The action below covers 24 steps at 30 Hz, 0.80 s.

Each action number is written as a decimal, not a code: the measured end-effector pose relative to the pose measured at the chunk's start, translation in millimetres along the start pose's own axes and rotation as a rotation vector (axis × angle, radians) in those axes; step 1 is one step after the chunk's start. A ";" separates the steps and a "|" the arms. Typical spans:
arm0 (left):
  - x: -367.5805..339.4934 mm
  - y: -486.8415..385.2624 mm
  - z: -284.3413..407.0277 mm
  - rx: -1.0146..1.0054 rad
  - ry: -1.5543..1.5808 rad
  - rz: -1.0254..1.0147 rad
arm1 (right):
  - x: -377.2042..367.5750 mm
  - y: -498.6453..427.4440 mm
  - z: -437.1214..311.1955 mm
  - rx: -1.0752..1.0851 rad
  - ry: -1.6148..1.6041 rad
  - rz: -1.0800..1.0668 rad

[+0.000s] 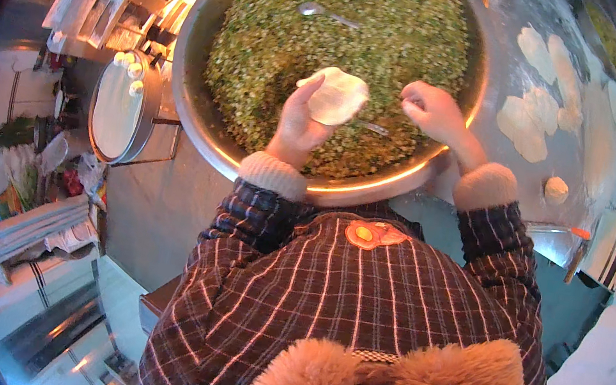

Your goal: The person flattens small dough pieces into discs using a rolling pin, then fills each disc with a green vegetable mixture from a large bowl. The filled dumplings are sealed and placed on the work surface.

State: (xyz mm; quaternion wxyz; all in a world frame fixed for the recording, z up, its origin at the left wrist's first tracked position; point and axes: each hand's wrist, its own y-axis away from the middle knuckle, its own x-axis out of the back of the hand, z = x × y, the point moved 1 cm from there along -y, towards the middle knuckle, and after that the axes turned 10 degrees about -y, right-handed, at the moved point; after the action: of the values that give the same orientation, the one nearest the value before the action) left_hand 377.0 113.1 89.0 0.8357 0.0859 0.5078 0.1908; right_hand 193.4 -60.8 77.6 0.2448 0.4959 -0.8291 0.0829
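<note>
Above a large metal basin (310, 196) of chopped green filling (280, 53), my left hand (300, 126) holds a flat round dough wrapper (338, 97). My right hand (434, 111) is over the right part of the filling, apart from the wrapper, its fingers curled; whether anything small is between them cannot be told. Between the hands, a metal spoon handle (375, 127) shows, partly hidden by the wrapper or sunk in the filling. A second metal spoon (313, 10) lies on the filling farther back.
Flattened dough pieces (524, 125) and a dough ball (556, 190) lie on the floured metal worktop (493, 71) at the right, with an orange-tipped tool (580, 233) at its near edge. A round tray (118, 112) at the left holds several small dough pieces (135, 71).
</note>
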 end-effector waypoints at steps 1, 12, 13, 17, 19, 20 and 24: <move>15.3 2.1 11.7 -0.039 -0.047 -0.005 | -19.7 -14.1 10.0 -0.062 0.135 -0.111; 136.6 72.9 168.2 -0.354 -0.204 0.086 | -121.9 -49.8 59.5 -0.451 0.678 -0.317; 140.6 71.3 175.2 -0.346 -0.197 0.098 | -120.3 -46.6 57.8 -0.583 0.729 -0.248; 141.6 49.7 178.5 -0.274 -0.102 -0.023 | -144.7 -42.1 35.1 -0.688 0.755 -0.119; 137.1 41.0 174.7 -0.266 -0.191 -0.078 | -180.7 -51.0 23.7 -0.695 0.687 -0.203; 134.9 38.3 172.4 -0.242 -0.182 -0.107 | -208.2 -57.5 17.8 -0.613 0.665 -0.255; 132.1 36.3 170.2 -0.188 -0.171 -0.041 | -230.1 -65.3 -4.8 -0.209 0.493 -0.329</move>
State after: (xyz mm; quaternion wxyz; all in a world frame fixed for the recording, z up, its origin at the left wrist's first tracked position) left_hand 573.0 208.5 73.4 0.8840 0.0129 0.4161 0.2125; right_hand 340.6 88.6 -37.4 0.4981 0.5604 -0.6575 0.0744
